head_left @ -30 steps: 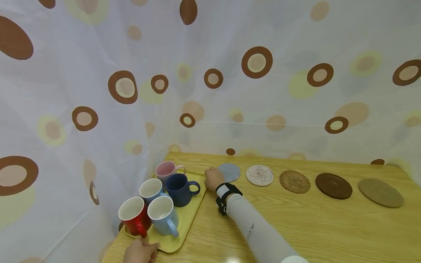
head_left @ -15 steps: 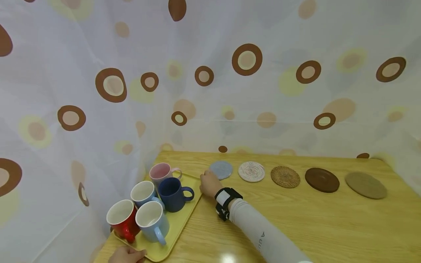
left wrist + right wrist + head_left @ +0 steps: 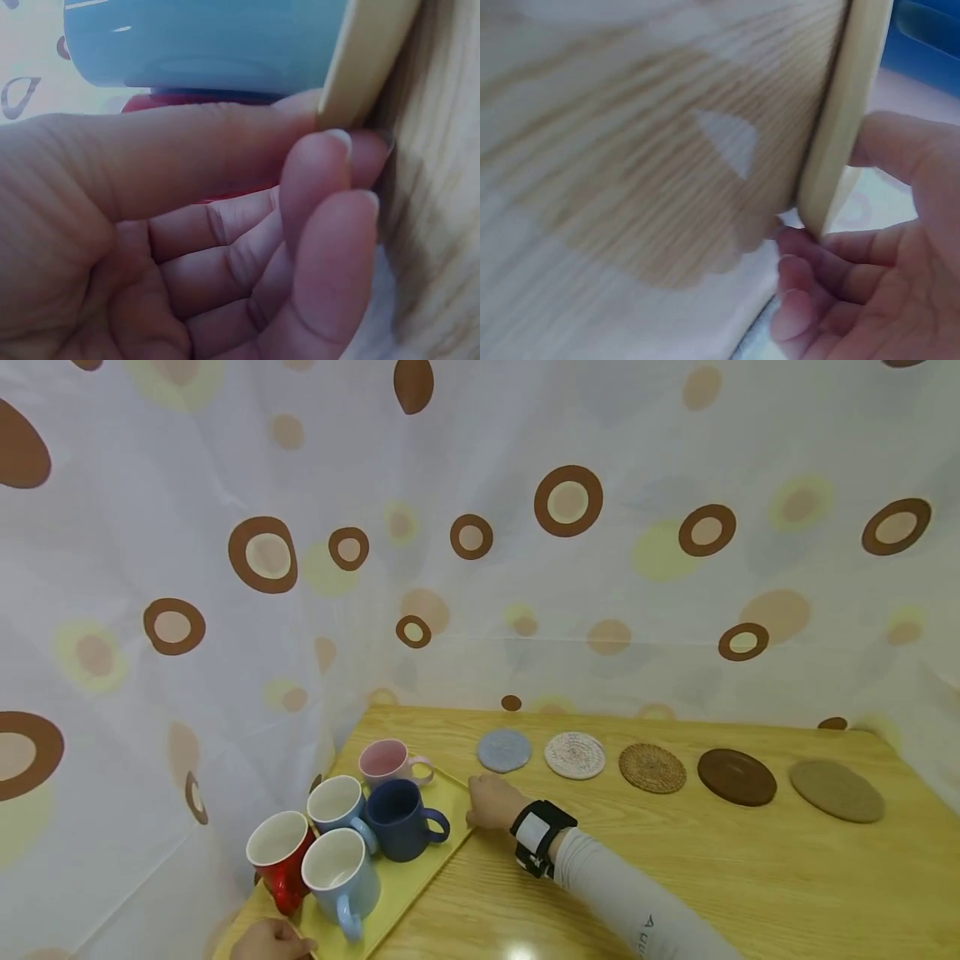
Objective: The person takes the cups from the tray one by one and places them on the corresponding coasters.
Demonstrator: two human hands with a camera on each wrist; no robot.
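A yellow tray on the wooden table carries several mugs: a red mug, a light blue mug, another light blue mug behind it, a navy mug and a pink mug. My left hand pinches the tray's near edge, thumb above and fingertips under it in the left wrist view. At the far right corner, my right hand holds the tray rim between thumb and fingers. The red mug's lower part is partly hidden by the front light blue mug.
Along the back lie a grey-blue coaster, a white speckled coaster, a brown woven coaster, a dark brown round plate and a tan round mat. A patterned curtain borders the table's left and back.
The tray's far end has shifted right and toward me with the pink and navy mugs. My right hand has moved with it, away from the grey-blue coaster. Both hands keep their hold.
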